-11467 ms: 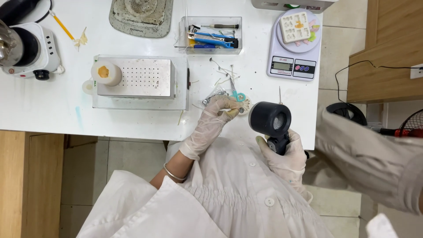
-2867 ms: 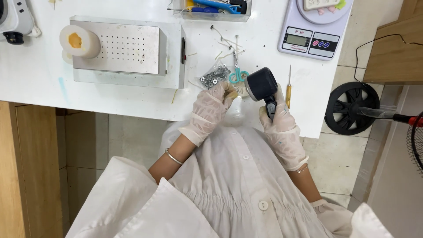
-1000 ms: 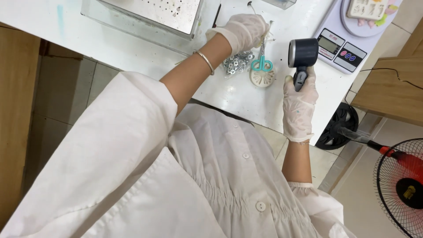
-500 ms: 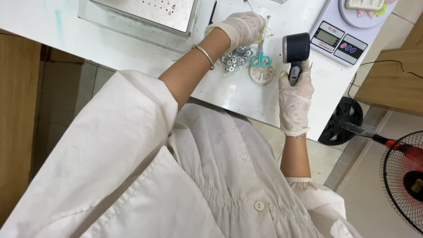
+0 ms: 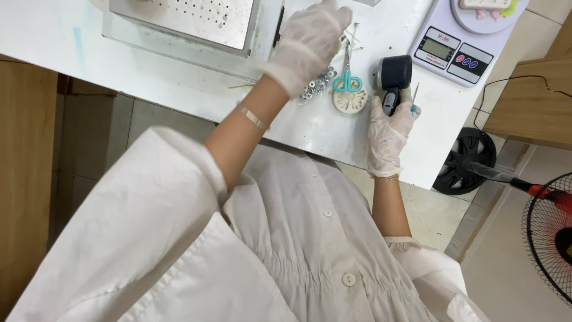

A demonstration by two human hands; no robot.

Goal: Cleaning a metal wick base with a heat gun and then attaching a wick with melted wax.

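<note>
My right hand, in a white glove, grips the handle of a black heat gun whose round head rests low over the white table. My left hand, also gloved and blurred by motion, reaches forward over a pile of small metal washers; I cannot tell whether it holds anything. Between the hands lies a round cream mould with teal-handled scissors on top of it.
A metal perforated box in a clear case stands at the top left. A white digital scale sits at the top right. A thin yellow-handled tool lies by the heat gun. On the floor stand a red fan and its black base.
My left hand has swung forward and left over the washers. The heat gun has come down closer to the table. The view shifted slightly.
</note>
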